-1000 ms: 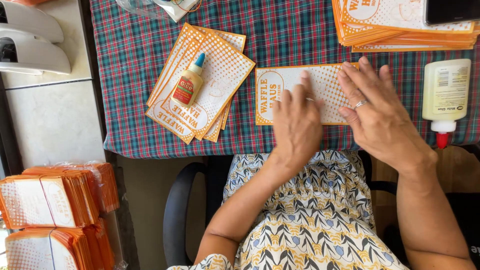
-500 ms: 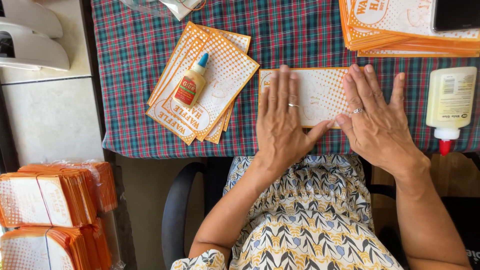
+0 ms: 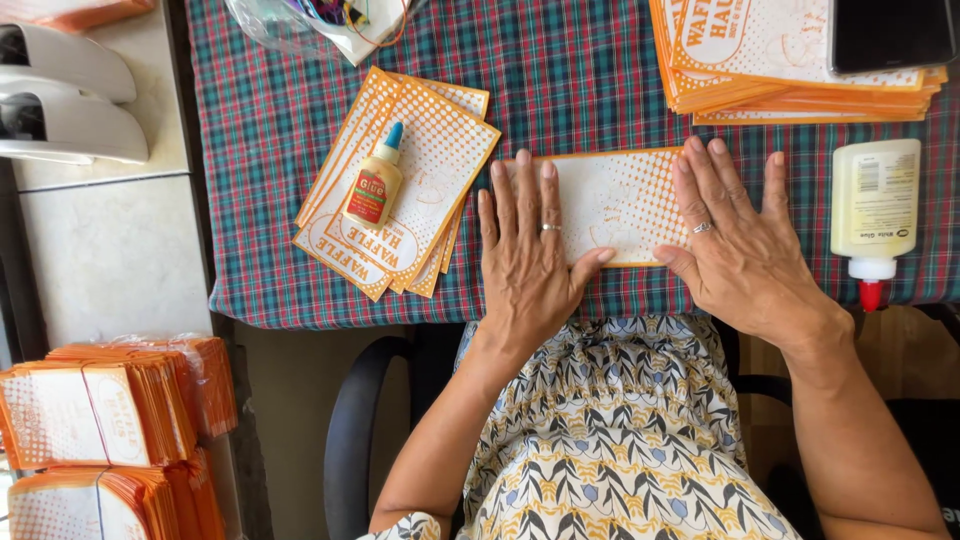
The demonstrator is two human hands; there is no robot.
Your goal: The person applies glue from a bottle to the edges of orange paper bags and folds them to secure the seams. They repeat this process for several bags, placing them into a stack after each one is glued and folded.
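An orange-and-white printed paper sleeve (image 3: 620, 205) lies flat on the plaid tablecloth (image 3: 560, 90) near the table's front edge. My left hand (image 3: 528, 255) rests palm down on its left end, fingers spread, a ring on one finger. Palm down on the sleeve's right end is my right hand (image 3: 735, 240), also with fingers apart and a ring. Neither hand grips anything. To the left, a small glue bottle (image 3: 374, 186) with a blue tip lies on a fanned pile of the same sleeves (image 3: 420, 170).
A tall stack of sleeves (image 3: 790, 60) sits at the back right with a dark phone (image 3: 890, 32) on top. A large white glue bottle (image 3: 874, 215) lies at the right. A clear plastic bag (image 3: 300, 25) is at the back. Bundled sleeves (image 3: 100, 415) stand on the floor left.
My left hand went from curled fingers pressing the sleeve to lying flat and spread on its left end. My right hand slid a little right and flattened.
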